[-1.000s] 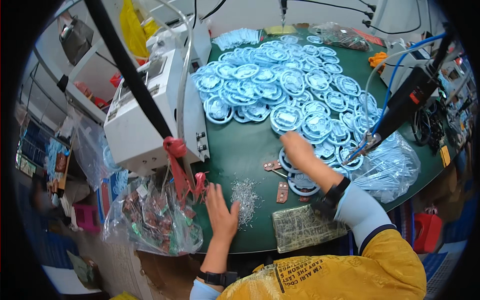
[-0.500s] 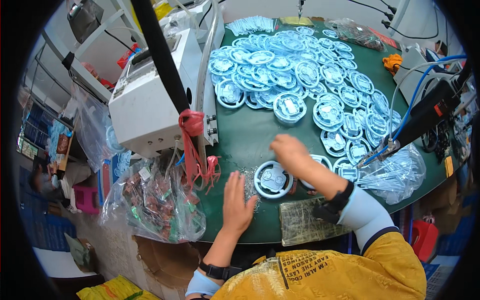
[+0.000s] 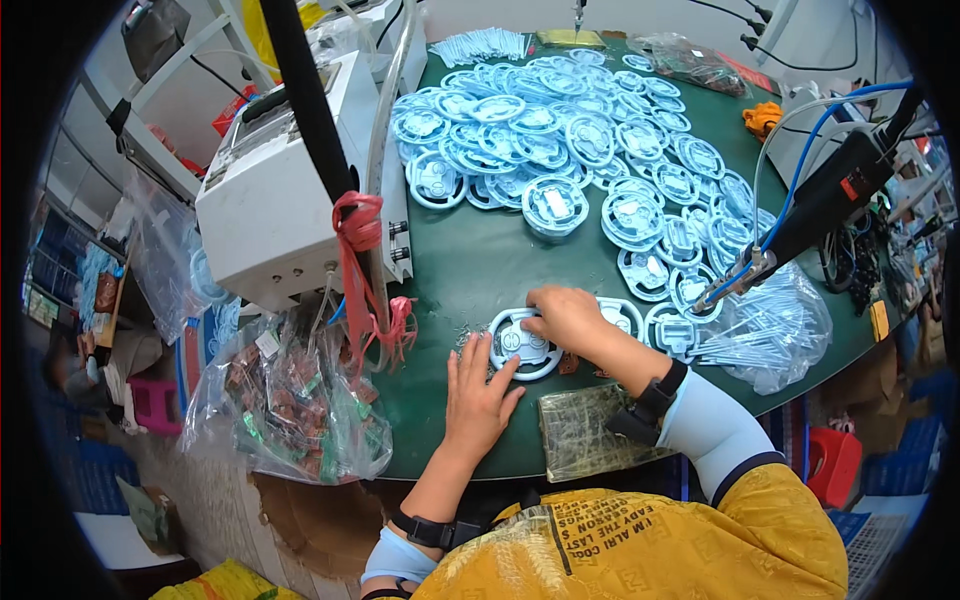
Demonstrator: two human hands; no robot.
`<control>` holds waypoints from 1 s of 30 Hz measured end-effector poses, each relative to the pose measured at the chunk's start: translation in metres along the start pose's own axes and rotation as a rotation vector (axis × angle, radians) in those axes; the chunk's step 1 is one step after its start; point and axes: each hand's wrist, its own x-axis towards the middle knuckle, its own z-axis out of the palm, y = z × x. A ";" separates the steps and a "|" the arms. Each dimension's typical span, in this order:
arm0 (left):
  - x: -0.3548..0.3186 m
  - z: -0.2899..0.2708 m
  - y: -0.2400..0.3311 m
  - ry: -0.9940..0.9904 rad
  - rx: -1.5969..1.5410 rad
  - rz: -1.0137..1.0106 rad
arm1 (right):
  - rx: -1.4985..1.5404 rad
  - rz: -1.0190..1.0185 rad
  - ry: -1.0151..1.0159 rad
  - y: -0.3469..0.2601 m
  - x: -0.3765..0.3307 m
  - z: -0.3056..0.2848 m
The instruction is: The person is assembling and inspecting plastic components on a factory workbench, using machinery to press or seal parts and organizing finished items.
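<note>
A light blue toy steering wheel (image 3: 523, 345) lies on the green tabletop between my hands. My left hand (image 3: 478, 402) rests at its left lower rim, fingers stretched out and spread. Over the wheel's upper right side, my right hand (image 3: 572, 322) is closed, with thumb and finger bent toward the hub; whatever it may hold is hidden. A second blue steering wheel (image 3: 622, 318) sits partly behind the right wrist. Small reddish-brown pieces (image 3: 569, 363) lie under the right forearm. Beside my left fingertips is a scatter of tiny shiny metal bits (image 3: 468, 336), probably screws.
A large heap of blue steering wheels (image 3: 535, 120) covers the far table. At left stand a white machine (image 3: 290, 200) and a bag of reddish-brown parts (image 3: 300, 400). A black tool arm (image 3: 835, 200) slants in above bagged blue sticks (image 3: 770, 335). A taped pad (image 3: 590, 430) lies nearest me.
My right hand has come down onto the steering wheel from above and beyond it. My left hand now overlaps the wheel's rim. The whole view has shifted slightly.
</note>
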 end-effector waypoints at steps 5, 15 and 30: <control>-0.041 -0.025 -0.006 0.097 -0.050 -0.083 | 0.274 -0.016 -0.209 -0.004 0.004 -0.026; -0.033 -0.023 -0.020 -0.151 0.093 -0.130 | -0.293 -0.012 0.637 0.036 -0.039 -0.099; 0.045 0.001 -0.044 -0.240 0.033 0.105 | -0.015 -0.129 -0.126 0.034 -0.035 -0.017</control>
